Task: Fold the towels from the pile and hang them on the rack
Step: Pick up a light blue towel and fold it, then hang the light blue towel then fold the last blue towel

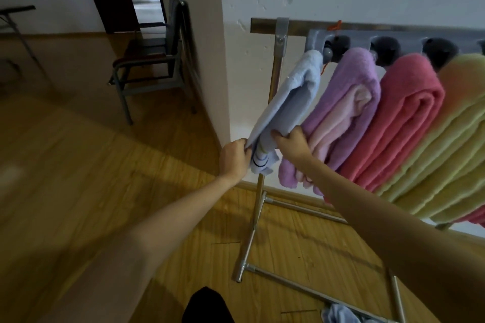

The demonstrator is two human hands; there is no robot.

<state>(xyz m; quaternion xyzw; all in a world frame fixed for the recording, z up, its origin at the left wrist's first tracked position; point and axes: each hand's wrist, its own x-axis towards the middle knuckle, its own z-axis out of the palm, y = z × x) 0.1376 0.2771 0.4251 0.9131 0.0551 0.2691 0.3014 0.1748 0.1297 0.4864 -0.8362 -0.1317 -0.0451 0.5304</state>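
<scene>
A folded light blue towel (291, 102) hangs over the left end of the rack's top bar. My left hand (233, 161) pinches its lower left edge near the striped hem. My right hand (292, 143) grips the lower right edge. To its right hang a purple and pink towel (349, 113), a coral pink towel (404, 118) and a yellow-green towel (451, 144). The metal rack (275, 78) stands against the white wall.
The rack's base bars (252, 238) spread over the wooden floor under my arms. A bit of blue cloth (341, 313) lies on the floor at the bottom edge. A dark chair (154, 60) stands by the wall corner at the left, near a doorway.
</scene>
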